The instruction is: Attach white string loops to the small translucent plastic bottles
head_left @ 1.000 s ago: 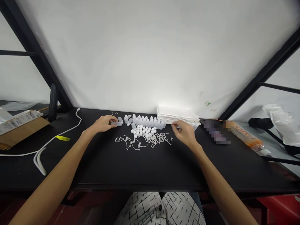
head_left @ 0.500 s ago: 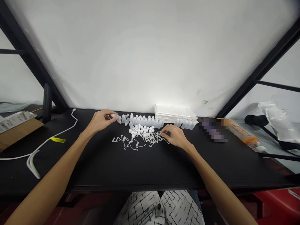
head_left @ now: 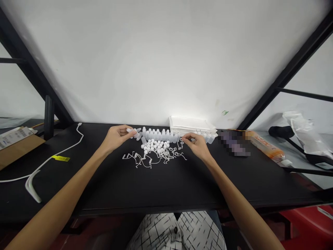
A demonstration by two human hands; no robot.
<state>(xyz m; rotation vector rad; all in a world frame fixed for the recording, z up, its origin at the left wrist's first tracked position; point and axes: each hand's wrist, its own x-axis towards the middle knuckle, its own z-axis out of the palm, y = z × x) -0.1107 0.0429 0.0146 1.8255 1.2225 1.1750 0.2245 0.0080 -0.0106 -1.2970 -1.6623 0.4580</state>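
My left hand (head_left: 116, 138) holds a small translucent plastic bottle (head_left: 131, 131) between thumb and fingers, just left of a tight row of similar upright bottles (head_left: 160, 135). My right hand (head_left: 196, 145) pinches a thin white plastic tether (head_left: 181, 141) at the right end of that row. White round caps (head_left: 153, 146) lie in a heap in front of the row. A loose tangle of white tethers (head_left: 153, 158) spreads on the black table (head_left: 104, 180) below the caps. My right hand hides part of the row.
A stack of white trays (head_left: 191, 125) stands behind the bottles against the white wall. A white cable (head_left: 62, 154), a yellow tag (head_left: 60, 158), and a cardboard box (head_left: 15, 144) lie left; a blurred object (head_left: 232, 143) and an orange packet (head_left: 264, 147) lie right.
My right hand has moved from the tangle up to the row's right end, now pinching a tether. My left hand has turned the bottle, and the view has shifted slightly.
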